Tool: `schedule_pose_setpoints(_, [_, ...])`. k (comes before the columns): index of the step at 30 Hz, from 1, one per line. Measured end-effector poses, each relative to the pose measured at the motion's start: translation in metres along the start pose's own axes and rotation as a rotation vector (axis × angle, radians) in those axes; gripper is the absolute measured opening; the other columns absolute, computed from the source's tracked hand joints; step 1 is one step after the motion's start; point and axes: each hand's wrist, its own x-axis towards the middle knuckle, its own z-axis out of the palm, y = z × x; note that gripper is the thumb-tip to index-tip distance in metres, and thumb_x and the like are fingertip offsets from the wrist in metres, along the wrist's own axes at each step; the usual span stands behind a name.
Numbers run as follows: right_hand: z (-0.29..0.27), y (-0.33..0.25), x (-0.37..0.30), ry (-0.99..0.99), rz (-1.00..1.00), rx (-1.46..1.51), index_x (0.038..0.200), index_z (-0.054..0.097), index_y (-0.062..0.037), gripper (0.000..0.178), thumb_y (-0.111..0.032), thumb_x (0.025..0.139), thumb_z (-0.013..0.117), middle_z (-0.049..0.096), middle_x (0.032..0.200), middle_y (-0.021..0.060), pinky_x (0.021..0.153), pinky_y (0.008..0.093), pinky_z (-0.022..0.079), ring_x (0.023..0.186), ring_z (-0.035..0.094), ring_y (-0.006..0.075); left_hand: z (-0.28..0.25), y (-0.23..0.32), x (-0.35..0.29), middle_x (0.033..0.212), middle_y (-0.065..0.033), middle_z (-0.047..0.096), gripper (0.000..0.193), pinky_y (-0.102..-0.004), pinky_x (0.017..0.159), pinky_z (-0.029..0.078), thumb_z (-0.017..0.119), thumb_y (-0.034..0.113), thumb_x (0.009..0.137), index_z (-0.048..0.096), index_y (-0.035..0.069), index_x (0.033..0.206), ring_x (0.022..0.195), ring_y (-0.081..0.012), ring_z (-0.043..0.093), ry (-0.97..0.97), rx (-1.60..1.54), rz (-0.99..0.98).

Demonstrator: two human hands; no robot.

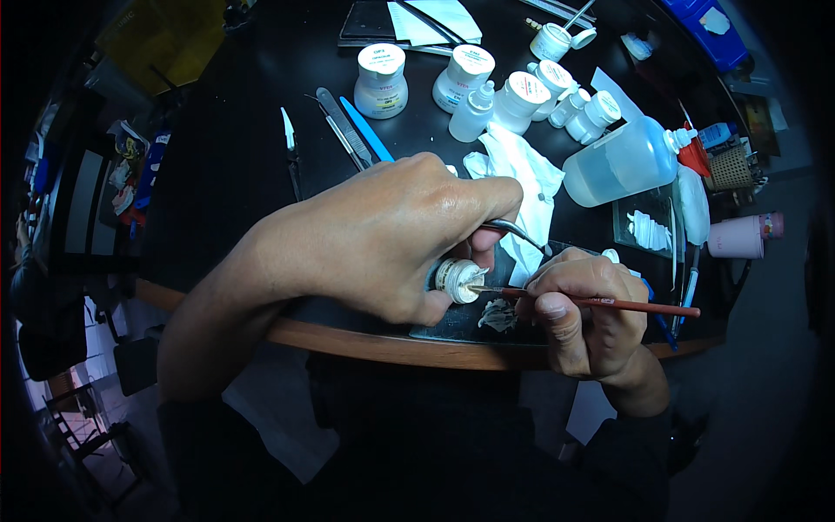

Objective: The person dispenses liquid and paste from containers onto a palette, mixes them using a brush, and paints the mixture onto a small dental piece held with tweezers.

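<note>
My left hand (383, 230) is closed around a small jar (449, 280), which lies tipped with its mouth toward the right. Pale paste shows at the jar's opening. A curved dark metal tool (513, 229) also juts from between the left fingers; its other end is hidden by the hand. Pinched in my right hand (591, 304) is a thin brush (648, 306) with a reddish-brown handle, its tip at the jar's mouth. Below them lies a dark glass slab (444, 332) bearing a smear of white paste (498, 315).
Several white-lidded jars (381, 83) and a dropper bottle (472, 113) stand behind my hands. A large squeeze bottle (622, 163) lies to the right by a crumpled tissue (531, 178). Tweezers (344, 126) and a knife (289, 143) rest at left. The table's wooden edge (365, 342) runs nearest me.
</note>
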Motion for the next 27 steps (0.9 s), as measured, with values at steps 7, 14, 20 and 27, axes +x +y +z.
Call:
schedule_pose_setpoints(7, [-0.001, 0.0, 0.001, -0.007, -0.001, 0.002, 0.101, 0.067, 0.0006, 0.016, -0.011, 0.101, 0.077, 0.071, 0.073, 0.01, 0.048, 0.0282, 0.048, 0.055, 0.067, 0.0168, 0.001, 0.0, 0.0, 0.084, -0.0078, 0.068, 0.045, -0.0345, 0.071, 0.061, 0.087, -0.001, 0.067, 0.052, 0.003, 0.095, 0.088, -0.0276, 0.081, -0.004, -0.002, -0.003])
schedule_pose_setpoints(14, [-0.002, 0.001, 0.0, -0.023, 0.005, -0.019, 0.1, 0.067, 0.0006, 0.016, -0.011, 0.101, 0.077, 0.071, 0.073, 0.0098, 0.048, 0.0282, 0.048, 0.054, 0.067, 0.0166, 0.002, -0.002, 0.001, 0.084, -0.0078, 0.068, 0.045, -0.0345, 0.071, 0.061, 0.086, -0.001, 0.067, 0.052, 0.004, 0.095, 0.088, -0.0278, 0.081, -0.003, 0.001, 0.004])
schedule_pose_setpoints(20, [-0.003, 0.0, 0.002, -0.023, -0.006, -0.01, 0.101, 0.067, 0.0006, 0.014, -0.009, 0.101, 0.077, 0.07, 0.072, 0.0096, 0.048, 0.0291, 0.048, 0.054, 0.067, 0.017, 0.001, 0.0, -0.001, 0.084, -0.0079, 0.069, 0.044, -0.034, 0.072, 0.061, 0.086, -0.001, 0.067, 0.052, 0.004, 0.095, 0.088, -0.0271, 0.081, 0.002, -0.002, -0.004])
schedule_pose_setpoints(27, [-0.014, -0.013, -0.005, 0.267, 0.127, 0.262, 0.106, 0.056, 0.0028, 0.015, -0.011, 0.111, 0.058, 0.063, 0.076, 0.0131, 0.055, 0.0261, 0.055, 0.059, 0.063, 0.0132, -0.004, -0.004, 0.001, 0.087, -0.0086, 0.072, 0.043, -0.0359, 0.073, 0.059, 0.086, 0.002, 0.069, 0.052, 0.004, 0.095, 0.086, -0.0277, 0.08, 0.023, -0.008, 0.01])
